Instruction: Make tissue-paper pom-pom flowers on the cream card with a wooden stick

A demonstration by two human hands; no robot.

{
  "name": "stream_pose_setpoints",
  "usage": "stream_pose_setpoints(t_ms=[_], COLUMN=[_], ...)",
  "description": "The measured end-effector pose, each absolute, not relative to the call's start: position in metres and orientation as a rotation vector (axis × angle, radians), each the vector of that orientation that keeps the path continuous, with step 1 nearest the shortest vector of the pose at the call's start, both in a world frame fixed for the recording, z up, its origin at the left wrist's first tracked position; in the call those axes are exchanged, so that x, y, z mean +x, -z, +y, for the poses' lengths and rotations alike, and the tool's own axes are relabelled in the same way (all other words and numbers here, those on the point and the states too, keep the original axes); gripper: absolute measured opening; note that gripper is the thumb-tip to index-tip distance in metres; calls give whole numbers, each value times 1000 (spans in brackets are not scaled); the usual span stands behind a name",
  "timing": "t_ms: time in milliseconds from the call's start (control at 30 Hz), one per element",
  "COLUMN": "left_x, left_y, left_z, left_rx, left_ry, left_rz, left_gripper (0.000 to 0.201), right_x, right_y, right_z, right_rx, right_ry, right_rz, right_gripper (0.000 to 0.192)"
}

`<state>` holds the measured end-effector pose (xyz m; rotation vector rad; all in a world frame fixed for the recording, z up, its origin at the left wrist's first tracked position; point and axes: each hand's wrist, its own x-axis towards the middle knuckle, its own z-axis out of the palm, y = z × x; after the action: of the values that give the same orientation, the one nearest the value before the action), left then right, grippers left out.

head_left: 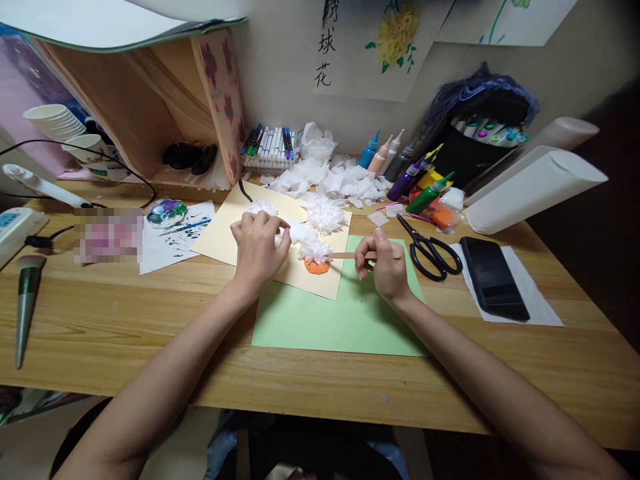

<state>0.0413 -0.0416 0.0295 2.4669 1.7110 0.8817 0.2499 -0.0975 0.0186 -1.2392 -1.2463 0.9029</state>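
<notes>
Cream-yellow card [227, 233] lies on a pale, grained wooden desk [125, 313], overlapping a smooth mint-green sheet [340, 313], as a person works above both with bare hands. Fingers of the left hand [257, 247] are curled shut on a fluffy white tissue-paper flower [299, 232], pressing it against the card. Fingers of the right hand [383, 263] are pinched closed around a thin flat wooden stick [345, 255], its tip reaching left to a second frilled tissue flower [315, 250] that sits on a rounded lump of orange clay [317, 267] near the card's lower edge. A third ruffled white bloom [325, 215] rests on the card just behind, and a fourth [260, 207] shows above the left knuckles.

Black-handled scissors [431, 250] lie just right of the green sheet; beyond them a glossy black phone [493, 277] rests on a sheet of white paper [535, 300]. Crumpled white tissue scraps [330, 180] are heaped against the wall, next to a rack of marker pens [270, 145] and a cluster of nozzle-topped paint bottles [405, 175]. At left sit a round paint-smeared palette [167, 212], stacked white paper cups [55, 121] and a tapered green-handled brush [26, 300].
</notes>
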Motion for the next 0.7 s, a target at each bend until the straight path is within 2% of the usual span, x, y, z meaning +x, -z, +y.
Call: stream_pose_setpoints(t_ms=[200,333,500,700], left_x=[40,46,47,43], left_y=[-19,-11,-10,-14], left_z=[-33,-28,-25,-28], left_rx=[2722,2882,2858,2727], left_ry=[-685,-651,-727,-795], left_rz=[1564,1527,1583,1570], left_gripper=[20,12,22,14], right_x=[264,269,269,268], right_y=[-23,-21,-21,-15], right_z=[-105,-115,-117,-117], right_rx=[-1211,-1203,-1178,-1205], right_ry=[-899,-888,-850,-883], right_rz=[-991,-936,-903,-939], right_gripper=[58,57,56,57])
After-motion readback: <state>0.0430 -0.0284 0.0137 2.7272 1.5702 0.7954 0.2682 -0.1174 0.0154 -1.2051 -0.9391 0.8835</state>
